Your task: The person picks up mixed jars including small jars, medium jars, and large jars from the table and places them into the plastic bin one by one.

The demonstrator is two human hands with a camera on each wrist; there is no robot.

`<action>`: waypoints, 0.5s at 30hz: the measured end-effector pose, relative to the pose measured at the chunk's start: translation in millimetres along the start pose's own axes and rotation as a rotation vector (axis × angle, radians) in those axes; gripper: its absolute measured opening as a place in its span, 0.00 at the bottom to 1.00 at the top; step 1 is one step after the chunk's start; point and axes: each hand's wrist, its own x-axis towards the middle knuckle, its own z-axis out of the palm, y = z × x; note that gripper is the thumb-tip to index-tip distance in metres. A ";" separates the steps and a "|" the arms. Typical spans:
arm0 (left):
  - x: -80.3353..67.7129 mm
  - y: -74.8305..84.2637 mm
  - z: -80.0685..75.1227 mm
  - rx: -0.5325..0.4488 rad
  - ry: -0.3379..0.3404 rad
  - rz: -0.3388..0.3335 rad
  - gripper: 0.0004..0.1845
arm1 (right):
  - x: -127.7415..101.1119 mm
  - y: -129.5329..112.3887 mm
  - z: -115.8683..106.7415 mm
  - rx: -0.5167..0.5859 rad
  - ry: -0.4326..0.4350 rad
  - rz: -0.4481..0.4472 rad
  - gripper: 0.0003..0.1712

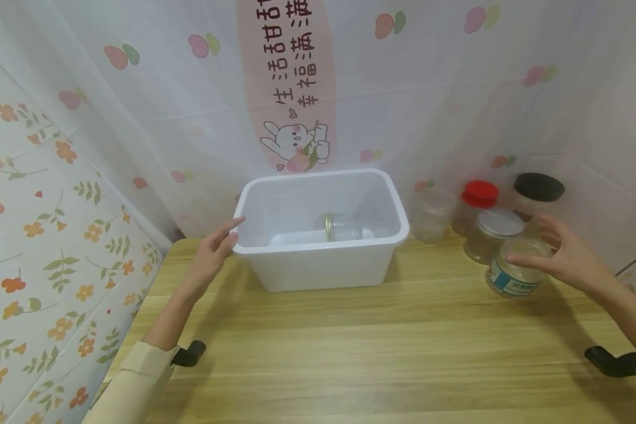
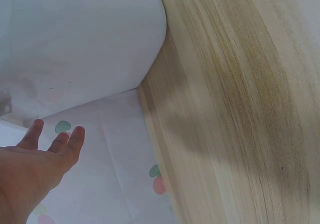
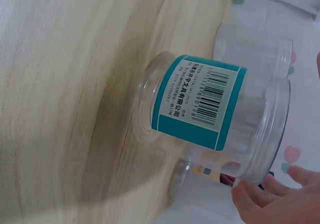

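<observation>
My left hand (image 1: 212,250) is at the left rim of a white plastic bin (image 1: 318,268), fingertips and thumb at its edge. In the left wrist view those fingers (image 2: 70,149) look fairly straight; the thumb is hidden. Inside the bin, a clear jar with a gold lid (image 1: 344,228) lies on its side. My right hand (image 1: 572,256) is spread around the top of a clear jar with a teal-and-white label (image 3: 200,101), which stands on the table. Its fingertips (image 3: 242,191) are close to the jar's upper rim, while the thumb appears apart from it.
Behind the labelled jar stand a silver-lidded jar (image 1: 493,232), a red-lidded jar (image 1: 477,197), a black-lidded jar (image 1: 537,188) and a clear container (image 1: 431,215). The wooden table (image 1: 323,353) meets a printed curtain (image 1: 191,118) at the back.
</observation>
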 end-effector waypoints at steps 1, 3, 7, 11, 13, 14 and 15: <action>-0.1 0.2 0.1 -0.002 -0.001 -0.002 0.26 | -0.6 1.4 0.0 0.006 -0.011 0.008 0.65; -0.2 0.7 0.4 -0.001 -0.002 -0.007 0.26 | -2.0 4.0 -0.2 0.028 -0.026 0.017 0.64; -0.4 1.4 0.7 -0.006 -0.006 -0.008 0.26 | -5.9 10.9 1.3 0.031 -0.026 0.034 0.63; -0.5 1.4 0.6 -0.013 -0.009 -0.003 0.26 | -9.1 19.8 5.4 0.004 -0.008 0.030 0.63; -0.5 1.2 0.5 -0.009 -0.010 -0.001 0.25 | -10.5 24.7 7.3 0.012 -0.006 0.022 0.62; -0.4 0.9 0.4 -0.006 -0.010 -0.003 0.25 | -11.7 27.3 8.3 0.005 0.003 0.022 0.62; -0.2 0.7 0.4 -0.001 -0.010 -0.002 0.25 | -12.9 29.9 9.2 0.008 0.008 0.026 0.61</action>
